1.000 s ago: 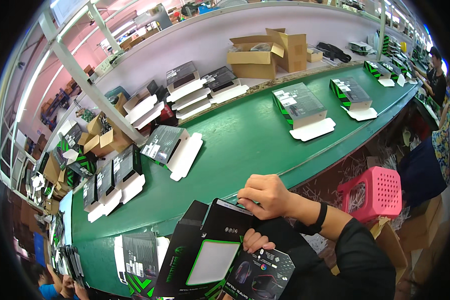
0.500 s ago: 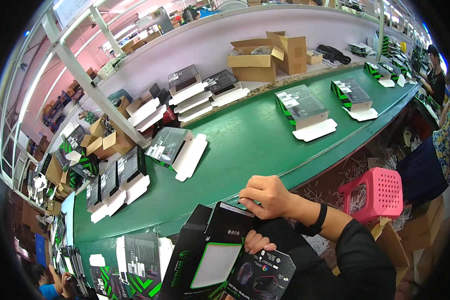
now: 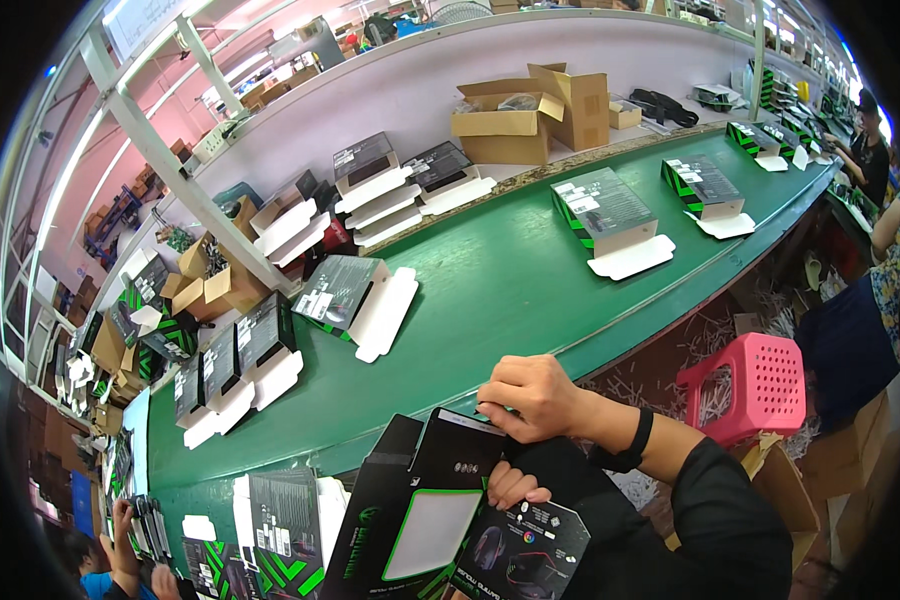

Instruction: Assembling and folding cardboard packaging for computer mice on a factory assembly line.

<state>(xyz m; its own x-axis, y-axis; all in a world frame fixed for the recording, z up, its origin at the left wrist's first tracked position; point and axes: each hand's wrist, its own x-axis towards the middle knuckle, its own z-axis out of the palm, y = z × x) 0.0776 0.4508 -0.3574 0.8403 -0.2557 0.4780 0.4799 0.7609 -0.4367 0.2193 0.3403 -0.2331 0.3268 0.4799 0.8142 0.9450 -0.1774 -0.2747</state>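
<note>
In front of me at the lower edge is a black and green computer mouse box (image 3: pixel 435 535), tilted, with a green-framed pale panel and a side flap picturing two mice. My left hand (image 3: pixel 516 486) wraps its fingers over the box's edge beside that flap; its forearm is hidden. My right hand (image 3: pixel 532 398), with a black band on the wrist, is closed in a pinch at the upper corner of the box's narrow, white-edged top flap (image 3: pixel 460 440). Whether something small is between those fingertips is hard to make out. Several box sleeves (image 3: pixel 285 515) lie at the left of the held box.
Mouse boxes with white flaps out (image 3: pixel 345 300) stand along the green conveyor belt (image 3: pixel 470 310). Brown cartons (image 3: pixel 505 125) sit on the ledge behind. A pink stool (image 3: pixel 750 390) is at the right. A co-worker's hands (image 3: pixel 125 545) are at the lower left; other people sit far right.
My hands and the held box stay almost as they were. At the lower left, the co-worker's hands have moved, one raised beside the stacked packaging.
</note>
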